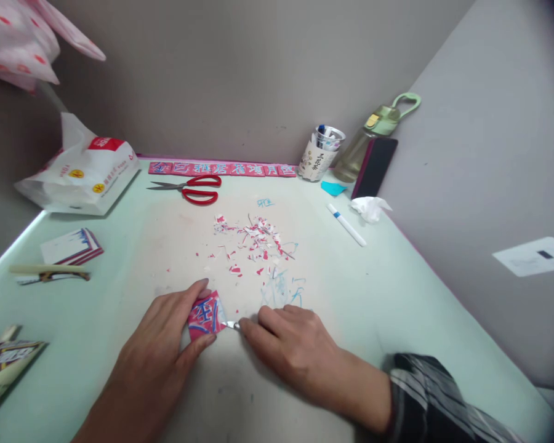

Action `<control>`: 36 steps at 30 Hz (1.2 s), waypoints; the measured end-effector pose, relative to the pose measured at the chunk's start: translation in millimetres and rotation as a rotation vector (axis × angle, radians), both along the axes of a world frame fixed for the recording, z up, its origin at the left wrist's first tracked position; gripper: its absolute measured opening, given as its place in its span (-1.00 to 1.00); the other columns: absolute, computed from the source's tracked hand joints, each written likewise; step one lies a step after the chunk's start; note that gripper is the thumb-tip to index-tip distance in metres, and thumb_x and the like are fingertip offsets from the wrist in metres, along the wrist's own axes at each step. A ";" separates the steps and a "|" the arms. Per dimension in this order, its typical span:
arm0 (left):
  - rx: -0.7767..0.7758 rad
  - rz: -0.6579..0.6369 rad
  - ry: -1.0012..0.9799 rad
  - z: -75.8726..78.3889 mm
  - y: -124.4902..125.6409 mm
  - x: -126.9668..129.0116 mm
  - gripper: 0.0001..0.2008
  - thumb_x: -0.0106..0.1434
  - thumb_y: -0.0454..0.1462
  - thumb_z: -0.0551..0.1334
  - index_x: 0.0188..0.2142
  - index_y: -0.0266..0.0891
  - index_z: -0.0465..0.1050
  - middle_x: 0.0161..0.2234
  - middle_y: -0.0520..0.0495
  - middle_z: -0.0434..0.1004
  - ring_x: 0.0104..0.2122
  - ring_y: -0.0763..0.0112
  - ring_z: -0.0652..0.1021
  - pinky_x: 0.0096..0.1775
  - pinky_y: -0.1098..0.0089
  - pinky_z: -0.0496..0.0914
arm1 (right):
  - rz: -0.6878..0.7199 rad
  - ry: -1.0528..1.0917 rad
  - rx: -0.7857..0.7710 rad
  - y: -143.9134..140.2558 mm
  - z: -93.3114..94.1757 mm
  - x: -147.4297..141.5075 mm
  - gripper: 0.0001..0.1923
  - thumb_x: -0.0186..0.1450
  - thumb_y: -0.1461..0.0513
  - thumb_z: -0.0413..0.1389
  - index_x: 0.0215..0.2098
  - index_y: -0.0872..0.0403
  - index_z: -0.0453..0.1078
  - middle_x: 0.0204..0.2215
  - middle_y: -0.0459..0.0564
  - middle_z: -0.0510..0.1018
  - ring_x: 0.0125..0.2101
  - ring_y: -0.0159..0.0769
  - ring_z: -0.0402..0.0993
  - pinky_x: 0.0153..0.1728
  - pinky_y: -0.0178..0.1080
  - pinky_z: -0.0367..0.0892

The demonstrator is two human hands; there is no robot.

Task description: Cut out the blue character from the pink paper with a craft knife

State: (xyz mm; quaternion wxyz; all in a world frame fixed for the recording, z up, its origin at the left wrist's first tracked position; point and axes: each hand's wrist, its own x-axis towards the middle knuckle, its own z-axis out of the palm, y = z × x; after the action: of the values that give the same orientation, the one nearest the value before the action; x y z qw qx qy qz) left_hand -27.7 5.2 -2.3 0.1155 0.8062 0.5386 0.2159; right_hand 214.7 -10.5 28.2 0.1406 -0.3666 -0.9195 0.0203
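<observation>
My left hand (166, 332) pins a small red paper square (205, 314) to the table, thumb along its lower edge and fingers over its top left. The square carries a blue character, and its right side shows a pale strip. In a pinch of thumb and fingers, my right hand (286, 338) holds a craft knife (231, 324); its silver tip touches the square's right edge, and my fingers hide its handle. Beyond both hands lie many red and white paper scraps (258, 237).
Red-handled scissors (200, 189) lie farther back, before a row of red lettered squares (221, 169). At right are a white marker (346, 224), crumpled tissue (370, 209), a pen cup (321, 154), a phone (375, 167) and a bottle (362, 144). Stacked cards (69, 246) and a tissue pack (87, 175) sit left.
</observation>
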 end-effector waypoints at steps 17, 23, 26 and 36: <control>-0.173 0.060 -0.105 -2.4 -0.9 -3.6 -0.47 0.42 0.01 0.09 0.32 0.01 0.11 0.17 -0.07 0.49 0.15 0.14 0.50 0.09 0.11 0.47 | -0.013 0.063 -0.083 0.1 2.9 8.1 -0.76 0.55 0.24 -0.06 -0.11 0.09 0.45 -0.42 -0.11 0.44 -0.53 -0.37 0.24 -0.53 -0.22 0.11; -0.146 0.056 -0.095 0.0 -0.9 -2.8 -0.50 0.41 0.02 0.08 0.28 -0.02 0.16 0.14 -0.06 0.52 0.12 0.15 0.53 0.07 0.10 0.49 | -0.025 0.053 -0.098 -0.8 2.3 6.5 -0.77 0.54 0.25 -0.05 -0.11 0.09 0.45 -0.42 -0.12 0.44 -0.53 -0.37 0.25 -0.52 -0.22 0.12; -0.140 0.060 -0.085 -0.1 -0.8 -2.5 -0.50 0.41 0.01 0.08 0.28 -0.02 0.16 0.14 -0.07 0.52 0.12 0.15 0.53 0.07 0.10 0.49 | -0.034 0.077 -0.112 -1.8 1.3 7.1 -0.77 0.54 0.25 -0.05 -0.10 0.09 0.45 -0.41 -0.11 0.44 -0.52 -0.37 0.26 -0.51 -0.22 0.13; -0.118 0.059 -0.073 3.2 0.8 -0.5 -0.50 0.40 0.02 0.08 0.26 -0.04 0.19 0.12 -0.07 0.56 0.09 0.13 0.56 0.01 0.10 0.53 | -0.075 0.073 -0.085 -4.4 -0.5 3.8 -0.80 0.53 0.28 -0.03 -0.12 0.09 0.45 -0.42 -0.11 0.45 -0.55 -0.35 0.22 -0.53 -0.21 0.06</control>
State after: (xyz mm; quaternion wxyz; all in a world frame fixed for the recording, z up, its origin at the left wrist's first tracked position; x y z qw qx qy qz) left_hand -28.2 6.0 0.9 0.1763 0.7733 0.5693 0.2164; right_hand 218.6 -14.9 27.6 0.1589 -0.4056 -0.8976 0.0674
